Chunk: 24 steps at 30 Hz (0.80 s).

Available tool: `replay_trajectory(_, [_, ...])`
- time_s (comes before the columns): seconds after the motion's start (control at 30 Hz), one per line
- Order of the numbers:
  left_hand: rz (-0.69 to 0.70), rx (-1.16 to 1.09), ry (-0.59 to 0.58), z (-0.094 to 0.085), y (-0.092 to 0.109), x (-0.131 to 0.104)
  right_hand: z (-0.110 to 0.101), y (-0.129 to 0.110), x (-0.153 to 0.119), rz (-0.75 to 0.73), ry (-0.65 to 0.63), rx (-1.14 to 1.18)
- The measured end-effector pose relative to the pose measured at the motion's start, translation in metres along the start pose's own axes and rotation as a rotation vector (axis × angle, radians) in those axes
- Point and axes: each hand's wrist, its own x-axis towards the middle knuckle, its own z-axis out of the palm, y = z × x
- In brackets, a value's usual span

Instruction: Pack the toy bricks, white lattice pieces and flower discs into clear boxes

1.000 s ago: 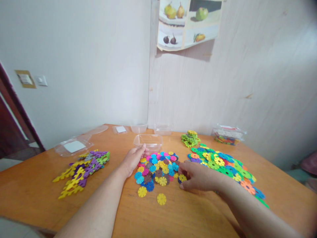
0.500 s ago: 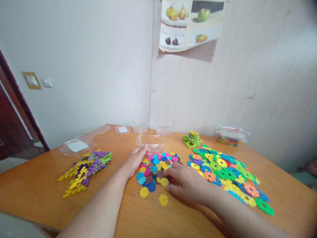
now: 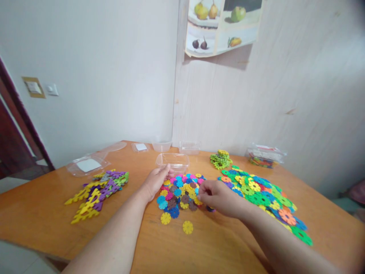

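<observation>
Small notched discs in yellow, blue, pink and brown lie in a pile [image 3: 178, 192] at the middle of the table. My left hand [image 3: 159, 179] rests at the pile's upper left edge, beside a clear plastic tray [image 3: 173, 159]; its fingertips are partly hidden. Over the right side of the pile is my right hand [image 3: 215, 196], its fingers curled and pressed together around something I cannot make out. Two yellow discs, one [image 3: 188, 227] nearest the front, lie at the pile's near edge.
Larger discs [image 3: 256, 194] spread at the right. Yellow and purple interlocking pieces [image 3: 99, 192] lie left. Behind are a green piece cluster [image 3: 221, 160], a filled clear box [image 3: 265, 156], a clear bowl [image 3: 161, 146] and a lid [image 3: 88, 165].
My right hand has moved slightly up and right, and its fingers have closed together. Some discs it covered now show. My left hand stays beside the tray.
</observation>
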Motion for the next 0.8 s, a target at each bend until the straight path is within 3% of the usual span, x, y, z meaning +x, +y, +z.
replay_trajectory(0.17, [0.003, 0.002, -0.006, 0.000, 0.001, 0.000, -0.024, 0.027, 0.004, 0.269, -0.044, 0.255])
replay_trajectory(0.33, [-0.002, 0.025, 0.007, -0.001, 0.001, 0.000, -0.026, 0.040, 0.004, 0.327, -0.115, 0.262])
replay_trajectory(0.43, [-0.006, 0.022, 0.005, -0.001, 0.001, 0.000, -0.026, 0.042, 0.005, 0.314, -0.132, 0.190])
replay_trajectory(0.53, [-0.004, 0.013, 0.005, -0.001, 0.001, 0.000, -0.026, 0.038, 0.004, 0.291, -0.062, 0.109])
replay_trajectory(0.67, [0.003, 0.007, -0.001, 0.000, 0.001, -0.001, -0.018, 0.017, -0.002, 0.088, 0.033, -0.007])
replay_trajectory(0.8, [0.008, 0.005, -0.003, 0.000, 0.001, -0.001, 0.009, -0.013, -0.017, -0.087, -0.061, -0.096])
